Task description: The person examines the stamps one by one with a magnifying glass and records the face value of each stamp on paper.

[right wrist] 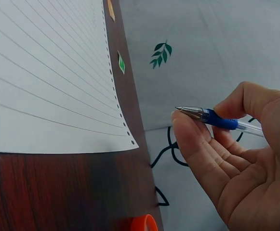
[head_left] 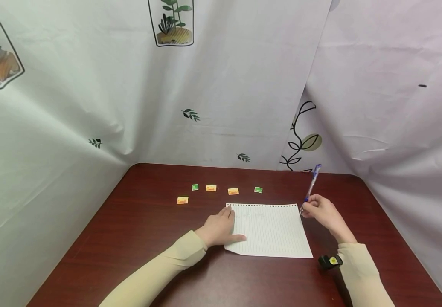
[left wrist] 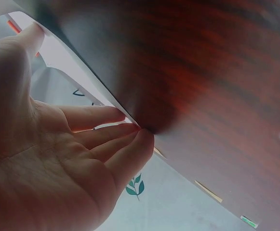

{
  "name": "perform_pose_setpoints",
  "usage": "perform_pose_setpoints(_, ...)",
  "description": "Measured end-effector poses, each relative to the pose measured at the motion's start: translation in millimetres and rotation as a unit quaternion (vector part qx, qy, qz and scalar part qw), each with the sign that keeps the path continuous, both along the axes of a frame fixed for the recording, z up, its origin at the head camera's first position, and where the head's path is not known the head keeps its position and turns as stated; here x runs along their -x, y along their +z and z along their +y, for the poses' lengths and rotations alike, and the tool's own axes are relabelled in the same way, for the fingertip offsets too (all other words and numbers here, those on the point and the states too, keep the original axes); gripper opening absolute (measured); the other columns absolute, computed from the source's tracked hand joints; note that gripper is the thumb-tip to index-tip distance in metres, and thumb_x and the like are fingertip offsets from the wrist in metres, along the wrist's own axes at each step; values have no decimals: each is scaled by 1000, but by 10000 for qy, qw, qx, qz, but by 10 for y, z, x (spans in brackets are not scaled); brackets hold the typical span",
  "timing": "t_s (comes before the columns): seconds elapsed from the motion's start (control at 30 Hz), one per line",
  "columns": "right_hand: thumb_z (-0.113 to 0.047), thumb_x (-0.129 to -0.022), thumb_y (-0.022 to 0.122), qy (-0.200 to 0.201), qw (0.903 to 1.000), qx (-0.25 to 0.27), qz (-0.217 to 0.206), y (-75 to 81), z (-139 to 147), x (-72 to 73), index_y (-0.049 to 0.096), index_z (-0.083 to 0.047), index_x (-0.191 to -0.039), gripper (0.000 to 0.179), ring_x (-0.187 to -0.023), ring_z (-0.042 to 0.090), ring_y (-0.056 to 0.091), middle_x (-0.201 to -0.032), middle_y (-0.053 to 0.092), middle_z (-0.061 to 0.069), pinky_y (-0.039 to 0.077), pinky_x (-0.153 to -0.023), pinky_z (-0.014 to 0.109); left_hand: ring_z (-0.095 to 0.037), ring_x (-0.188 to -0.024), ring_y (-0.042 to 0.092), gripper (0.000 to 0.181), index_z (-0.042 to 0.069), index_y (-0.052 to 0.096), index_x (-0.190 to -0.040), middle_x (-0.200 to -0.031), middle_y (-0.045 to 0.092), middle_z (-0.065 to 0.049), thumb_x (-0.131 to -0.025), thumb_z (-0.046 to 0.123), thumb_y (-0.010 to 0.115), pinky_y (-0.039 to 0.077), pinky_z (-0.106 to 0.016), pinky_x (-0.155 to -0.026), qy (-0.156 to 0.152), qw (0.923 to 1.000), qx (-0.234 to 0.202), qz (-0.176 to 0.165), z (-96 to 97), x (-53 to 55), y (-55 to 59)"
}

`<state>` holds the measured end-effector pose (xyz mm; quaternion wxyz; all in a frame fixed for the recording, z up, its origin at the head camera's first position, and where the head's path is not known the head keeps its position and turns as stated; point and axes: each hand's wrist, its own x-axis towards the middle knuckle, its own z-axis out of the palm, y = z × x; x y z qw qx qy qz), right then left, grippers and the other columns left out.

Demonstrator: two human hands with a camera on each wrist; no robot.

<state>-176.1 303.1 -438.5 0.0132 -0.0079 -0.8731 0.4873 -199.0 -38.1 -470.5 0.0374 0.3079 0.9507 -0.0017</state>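
Observation:
A lined sheet of paper [head_left: 268, 232] with punched holes along its far edge lies on the table; faint marks show near its top. My left hand [head_left: 221, 228] rests flat on the sheet's left edge, thumb spread toward the near side. In the left wrist view, the left hand's straight fingers [left wrist: 130, 154] meet the table's surface. My right hand [head_left: 325, 214] pinches a blue ballpoint pen [head_left: 313, 183] at the sheet's far right corner. The pen's metal tip [right wrist: 190, 111] is bare in the right wrist view, held apart from the paper.
Beyond the sheet lie several small paper pieces, some orange-yellow [head_left: 211, 188], others green [head_left: 258, 190]. The dark red table [head_left: 140, 238] ends at a pale patterned curtain [head_left: 221, 85]. A black device [head_left: 330, 262] sits at the right wrist. An orange ring-shaped thing [right wrist: 151, 222] shows partly.

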Motion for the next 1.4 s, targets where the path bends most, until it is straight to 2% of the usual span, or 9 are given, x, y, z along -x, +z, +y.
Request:
perform_pose_setpoints(0.17, -10, -97, 60, -31, 10000, 43, 58, 4, -6, 4, 52, 8, -111, 23, -86, 27, 74, -92, 71, 14, 59, -81, 36, -31, -139, 46, 100, -6, 49, -145, -152, 45, -21, -87, 75, 57, 55, -42, -91, 16, 10000, 26, -29, 3, 9, -10)
perform_pose_setpoints(0.33, -9, -98, 62, -2, 9993, 340, 148, -9, -18, 11, 52, 9, -112, 24, -91, 33, 73, -99, 71, 22, 59, -80, 38, -31, -140, 46, 100, -6, 48, -145, -153, 44, -21, -87, 75, 57, 55, -43, -92, 11, 10000, 46, -38, 5, 14, -25)
perform_pose_setpoints(0.67, -9, -99, 64, -114, 9974, 640, 302, -27, -50, 18, 53, 8, -108, 23, -91, 28, 72, -100, 70, 23, 59, -80, 36, -32, -140, 45, 100, -6, 48, -145, -153, 44, -22, -87, 75, 56, 54, -43, -93, -13, 10000, 25, -57, -2, 21, -41)
perform_pose_setpoints(0.9, -7, -98, 63, -248, 9960, 796, 314, -79, -86, 51, 51, 7, -105, 19, -85, 17, 72, -96, 71, 19, 59, -78, 33, -32, -140, 45, 100, -6, 48, -145, -153, 44, -21, -87, 75, 57, 54, -43, -93, 27, 10000, 14, -64, 4, 26, -38)
perform_pose_setpoints(1.17, -7, -97, 66, -244, 9959, 761, 420, -167, -197, 104, 53, 6, -104, 20, -86, 16, 72, -98, 71, 22, 59, -75, 29, -30, -142, 43, 101, -5, 48, -146, -153, 43, -21, -87, 76, 56, 55, -44, -92, 71, 9999, 42, -95, 10, 24, -24)
perform_pose_setpoints(1.4, -7, -94, 69, -352, 9963, 687, 368, -227, -354, 151, 56, 5, -100, 19, -85, 20, 72, -95, 71, 19, 60, -74, 29, -30, -143, 41, 101, -5, 47, -146, -154, 43, -20, -87, 76, 56, 55, -45, -92, 75, 9999, 68, -118, 10, 26, -11)
